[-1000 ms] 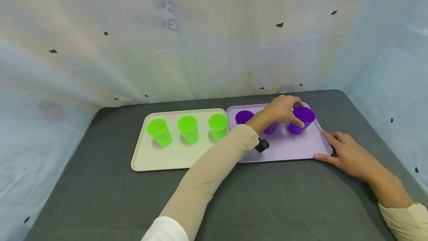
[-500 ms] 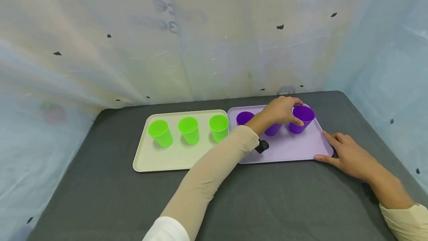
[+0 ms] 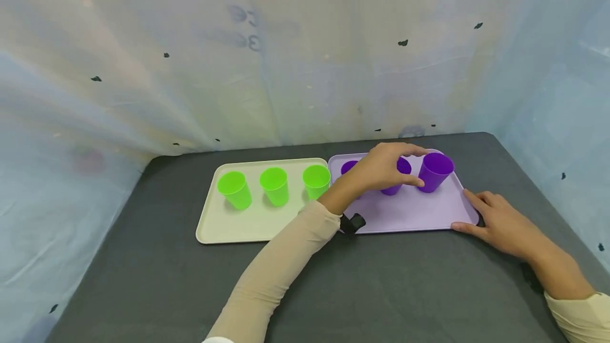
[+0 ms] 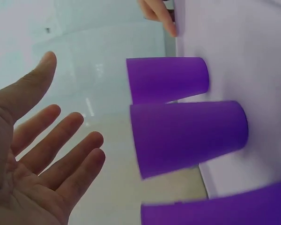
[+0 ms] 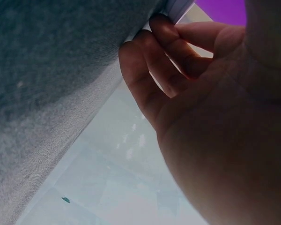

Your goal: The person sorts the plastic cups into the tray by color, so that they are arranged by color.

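Observation:
Three purple cups stand in a row on a lilac tray (image 3: 414,217): a right cup (image 3: 434,174), a partly hidden middle cup (image 3: 393,190) and a left cup (image 3: 349,165) mostly behind the arm. My left hand (image 3: 380,166) is over the middle cup, its thumb and fingers spread toward the right cup. In the left wrist view that hand (image 4: 47,164) has nothing in its fingers and is apart from the cups' rims. At the tray's near right corner, my right hand (image 3: 504,222) holds the tray, thumb at the front edge, fingers at the side.
A cream tray (image 3: 224,231) lies beside the lilac one on the left, bearing three bright green cups (image 3: 275,187) in a row. Both trays lie on a dark grey cloth-covered table (image 3: 405,285). Pale plastic sheeting (image 3: 305,57) rises behind and at both sides.
My left hand has let go of the right purple cup and drawn back to the left, its fingers spreading. The cup stays upright on the tray. My right hand keeps its place at the corner.

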A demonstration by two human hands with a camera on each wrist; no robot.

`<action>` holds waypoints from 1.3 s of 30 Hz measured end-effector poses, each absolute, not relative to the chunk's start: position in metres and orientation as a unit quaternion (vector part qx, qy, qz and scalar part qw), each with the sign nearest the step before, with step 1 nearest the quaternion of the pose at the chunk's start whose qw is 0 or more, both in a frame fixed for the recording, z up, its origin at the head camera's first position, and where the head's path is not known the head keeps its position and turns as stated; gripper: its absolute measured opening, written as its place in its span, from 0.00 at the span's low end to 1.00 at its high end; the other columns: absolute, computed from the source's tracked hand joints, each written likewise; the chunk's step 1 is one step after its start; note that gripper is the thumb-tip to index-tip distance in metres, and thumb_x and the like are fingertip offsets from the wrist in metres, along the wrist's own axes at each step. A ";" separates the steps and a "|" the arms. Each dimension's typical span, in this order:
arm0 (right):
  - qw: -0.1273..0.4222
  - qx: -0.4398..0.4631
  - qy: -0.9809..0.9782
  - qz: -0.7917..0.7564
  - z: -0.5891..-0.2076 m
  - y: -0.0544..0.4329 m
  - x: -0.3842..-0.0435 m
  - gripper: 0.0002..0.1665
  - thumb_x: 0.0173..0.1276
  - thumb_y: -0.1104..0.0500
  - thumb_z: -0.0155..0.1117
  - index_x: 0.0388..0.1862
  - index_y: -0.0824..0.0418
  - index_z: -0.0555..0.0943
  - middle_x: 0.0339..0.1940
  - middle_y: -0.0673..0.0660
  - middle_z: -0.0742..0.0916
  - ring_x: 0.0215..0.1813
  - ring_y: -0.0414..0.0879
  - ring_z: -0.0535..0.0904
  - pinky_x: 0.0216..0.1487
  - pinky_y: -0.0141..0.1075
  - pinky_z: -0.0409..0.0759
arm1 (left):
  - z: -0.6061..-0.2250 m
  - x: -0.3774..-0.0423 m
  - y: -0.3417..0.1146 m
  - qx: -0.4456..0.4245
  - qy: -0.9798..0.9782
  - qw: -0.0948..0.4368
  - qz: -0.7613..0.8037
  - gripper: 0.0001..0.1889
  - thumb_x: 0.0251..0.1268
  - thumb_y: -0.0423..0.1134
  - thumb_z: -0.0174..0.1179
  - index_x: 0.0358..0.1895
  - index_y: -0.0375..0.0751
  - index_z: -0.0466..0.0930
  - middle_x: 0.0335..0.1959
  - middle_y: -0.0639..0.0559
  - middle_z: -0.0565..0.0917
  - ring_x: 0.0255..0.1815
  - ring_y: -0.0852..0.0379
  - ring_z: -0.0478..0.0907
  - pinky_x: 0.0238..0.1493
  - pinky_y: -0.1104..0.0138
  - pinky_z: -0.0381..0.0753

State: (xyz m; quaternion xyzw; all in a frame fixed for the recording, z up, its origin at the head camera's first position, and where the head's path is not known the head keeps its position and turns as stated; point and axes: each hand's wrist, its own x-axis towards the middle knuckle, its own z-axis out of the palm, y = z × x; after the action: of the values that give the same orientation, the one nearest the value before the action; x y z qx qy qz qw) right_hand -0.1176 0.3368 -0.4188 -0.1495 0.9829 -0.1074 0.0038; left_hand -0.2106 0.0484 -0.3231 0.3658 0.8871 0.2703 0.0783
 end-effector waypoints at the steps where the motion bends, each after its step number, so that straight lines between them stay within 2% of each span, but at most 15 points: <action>1: 0.003 -0.149 0.983 -0.108 -0.419 0.337 -0.118 0.57 0.62 0.33 0.68 0.73 0.73 0.64 0.57 0.72 0.77 0.56 0.65 0.73 0.53 0.64 0.76 | -0.323 -0.207 0.043 0.371 0.882 0.073 0.280 0.36 0.56 0.57 0.72 0.70 0.61 0.71 0.66 0.65 0.78 0.69 0.67 0.71 0.70 0.71 0.70; 5: 0.003 -0.149 0.983 -0.108 -0.419 0.340 -0.117 0.57 0.61 0.34 0.69 0.73 0.73 0.65 0.56 0.72 0.77 0.56 0.65 0.72 0.52 0.63 0.76 | -0.327 -0.194 0.018 0.391 0.864 0.045 0.313 0.33 0.57 0.55 0.72 0.68 0.56 0.75 0.64 0.63 0.80 0.67 0.66 0.74 0.66 0.74 0.72; 8: 0.002 -0.150 0.983 -0.109 -0.420 0.342 -0.117 0.56 0.62 0.34 0.68 0.73 0.73 0.65 0.57 0.72 0.77 0.56 0.65 0.72 0.51 0.62 0.76 | -0.332 -0.184 -0.002 0.389 0.859 0.027 0.332 0.31 0.58 0.54 0.72 0.65 0.53 0.78 0.63 0.61 0.81 0.62 0.64 0.77 0.62 0.72 0.76; 15: 0.001 -0.149 0.982 -0.116 -0.423 0.338 -0.120 0.55 0.64 0.34 0.67 0.73 0.72 0.64 0.57 0.72 0.77 0.57 0.65 0.73 0.51 0.63 0.75 | -0.339 -0.163 -0.061 0.358 0.867 -0.014 0.346 0.27 0.59 0.49 0.72 0.62 0.48 0.80 0.60 0.55 0.83 0.64 0.58 0.78 0.66 0.64 0.76; 22: -0.024 -0.171 0.977 -0.125 -0.422 0.337 -0.122 0.41 0.74 0.43 0.60 0.72 0.72 0.67 0.55 0.71 0.79 0.55 0.63 0.74 0.52 0.61 0.75 | -0.340 -0.141 -0.145 0.316 0.888 -0.154 0.296 0.25 0.58 0.45 0.73 0.59 0.47 0.81 0.60 0.53 0.83 0.67 0.53 0.76 0.67 0.56 0.76; 26: -0.019 -0.167 0.978 -0.125 -0.423 0.337 -0.120 0.40 0.76 0.43 0.56 0.73 0.71 0.66 0.56 0.71 0.79 0.56 0.64 0.74 0.53 0.61 0.74 | -0.342 -0.134 -0.202 0.267 0.904 -0.206 0.264 0.25 0.57 0.42 0.74 0.59 0.45 0.80 0.60 0.49 0.82 0.66 0.49 0.76 0.62 0.51 0.79; 31: -0.019 -0.164 0.979 -0.123 -0.421 0.338 -0.120 0.40 0.76 0.43 0.55 0.73 0.72 0.65 0.57 0.71 0.79 0.57 0.65 0.74 0.53 0.61 0.73 | -0.349 -0.131 -0.266 0.196 0.932 -0.199 0.233 0.24 0.59 0.39 0.72 0.59 0.43 0.79 0.57 0.45 0.82 0.60 0.43 0.79 0.55 0.46 0.79; 35: -0.028 -0.164 0.979 -0.114 -0.419 0.340 -0.121 0.39 0.77 0.44 0.55 0.72 0.72 0.66 0.55 0.71 0.79 0.56 0.65 0.74 0.53 0.61 0.73 | -0.352 -0.134 -0.304 0.155 0.947 -0.172 0.225 0.23 0.64 0.41 0.68 0.60 0.39 0.78 0.58 0.40 0.81 0.60 0.38 0.77 0.55 0.41 0.76; 39: -0.034 -0.136 0.986 -0.087 -0.420 0.339 -0.122 0.37 0.78 0.41 0.50 0.71 0.68 0.69 0.57 0.72 0.78 0.57 0.67 0.74 0.51 0.63 0.71 | -0.360 -0.142 -0.331 0.121 0.962 -0.151 0.193 0.23 0.68 0.45 0.64 0.61 0.38 0.77 0.61 0.35 0.78 0.61 0.32 0.74 0.54 0.37 0.74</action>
State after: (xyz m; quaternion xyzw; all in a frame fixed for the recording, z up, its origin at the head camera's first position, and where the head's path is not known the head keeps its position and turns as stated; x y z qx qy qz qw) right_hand -0.1215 0.3387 -0.4196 -0.1365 0.9862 -0.0869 -0.0337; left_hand -0.1422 -0.3305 -0.3600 0.1210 0.9620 0.1926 -0.1509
